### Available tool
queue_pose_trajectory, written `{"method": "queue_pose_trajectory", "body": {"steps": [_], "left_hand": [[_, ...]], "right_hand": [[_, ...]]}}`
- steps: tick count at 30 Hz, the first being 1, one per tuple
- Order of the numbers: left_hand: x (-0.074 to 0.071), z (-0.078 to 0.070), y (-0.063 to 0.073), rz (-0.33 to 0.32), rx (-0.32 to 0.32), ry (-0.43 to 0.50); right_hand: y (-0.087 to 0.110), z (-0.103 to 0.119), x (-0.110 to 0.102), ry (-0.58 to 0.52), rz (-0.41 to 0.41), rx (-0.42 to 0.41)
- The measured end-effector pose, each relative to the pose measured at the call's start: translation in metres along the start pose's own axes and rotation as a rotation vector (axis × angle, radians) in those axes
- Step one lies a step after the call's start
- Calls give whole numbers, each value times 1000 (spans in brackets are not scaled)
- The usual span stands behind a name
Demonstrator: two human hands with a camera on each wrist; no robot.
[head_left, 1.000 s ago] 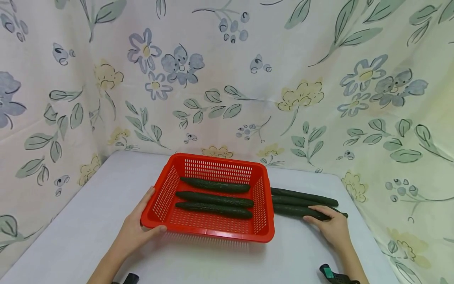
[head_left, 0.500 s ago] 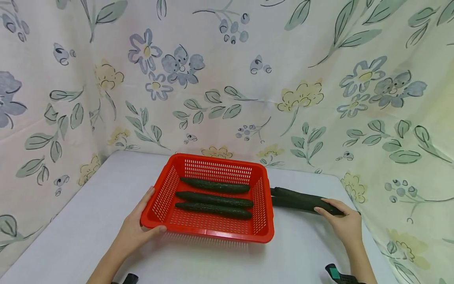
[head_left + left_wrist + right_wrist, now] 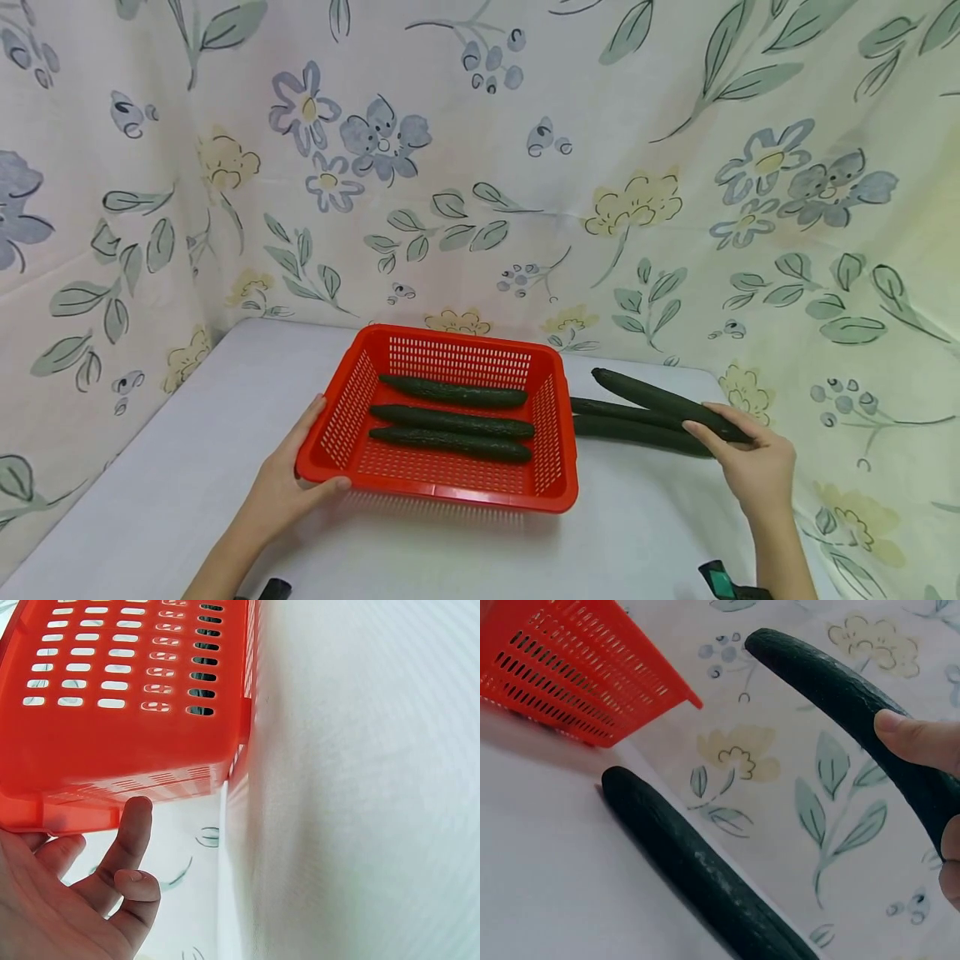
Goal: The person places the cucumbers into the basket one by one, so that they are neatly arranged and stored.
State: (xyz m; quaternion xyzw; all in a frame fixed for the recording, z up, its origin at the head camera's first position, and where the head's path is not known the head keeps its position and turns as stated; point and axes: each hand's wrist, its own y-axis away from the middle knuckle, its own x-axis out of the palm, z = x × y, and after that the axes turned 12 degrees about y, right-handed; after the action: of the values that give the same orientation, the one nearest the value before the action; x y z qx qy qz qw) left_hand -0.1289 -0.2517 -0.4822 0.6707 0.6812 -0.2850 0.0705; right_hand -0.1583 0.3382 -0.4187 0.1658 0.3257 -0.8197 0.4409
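Note:
Three dark green cucumbers [image 3: 453, 421] lie side by side in the red plastic basket [image 3: 435, 492]. My left hand [image 3: 288, 479] holds the basket's near left corner, its thumb along the front rim. In the left wrist view, the fingers [image 3: 135, 829] bend beside the basket's outer wall. A single cucumber [image 3: 660, 398] slants up in my right hand [image 3: 761, 471], pinched near its right end between thumb and fingers. Its far tip is raised over two more cucumbers [image 3: 637, 435] lying right of the basket, whose left ends are hidden behind the basket's wall.
The white tabletop [image 3: 450, 558] extends in front of and left of the basket. Floral cloth [image 3: 480, 167] hangs behind and along both sides of the table. Black wrist straps [image 3: 731, 583] show at the bottom edge.
My right hand has taken one cucumber from the pile, drawn it rightward and lifted it with its left tip upward. My left hand and the basket stay in place.

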Motion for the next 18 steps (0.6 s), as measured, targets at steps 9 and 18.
{"method": "queue_pose_trajectory", "body": {"steps": [9, 18], "left_hand": [[-1, -1, 2, 6, -14, 4], [-1, -1, 0, 3, -12, 11]], "right_hand": [[5, 1, 15, 33, 9, -59], [6, 15, 38, -6, 69, -109]]}}
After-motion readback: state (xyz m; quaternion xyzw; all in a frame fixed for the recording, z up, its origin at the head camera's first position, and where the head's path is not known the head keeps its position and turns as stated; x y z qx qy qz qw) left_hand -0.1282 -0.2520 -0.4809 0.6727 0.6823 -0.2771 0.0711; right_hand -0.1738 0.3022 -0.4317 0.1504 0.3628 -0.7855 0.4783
